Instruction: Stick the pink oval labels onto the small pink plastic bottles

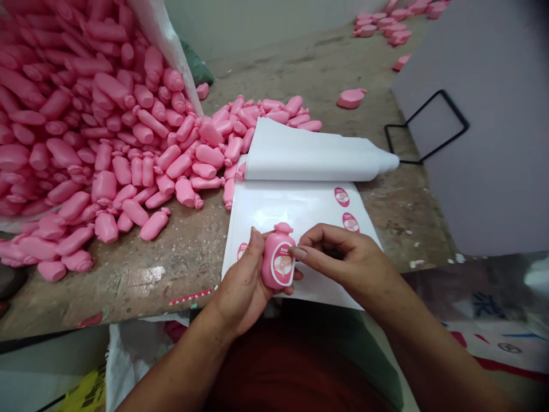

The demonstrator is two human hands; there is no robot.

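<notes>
The small pink bottle [269, 254] is in the left hand [242, 289], held upright above the near part of the label sheet [295, 200], with the thumb along its left side and the fingers behind it. The right hand [343, 252] has its thumb tip at the right edge of the oval label [282, 268] on the bottle's front; thumb and forefinger are close together, but I cannot tell whether they pinch that edge.

The bottle looks light and is probably hollow plastic, firm enough for a gentle squeeze, and its glossy curve may slip or turn under a push. The sides and back seem the best hold, leaving the front face free; the neck looks too short for a steady grip. The label seems thin and easily creased, so it is better handled by its rim.

Beyond the hands, the sheet's turned-back part [309, 157] forms a low barrier. A heap of bottles [206, 154] spills from a white sack [178, 48] over the worktable [141, 280] and crowds the sheet's left side. To the right stand a black wire frame [444, 94] and a pale panel [484, 171]
</notes>
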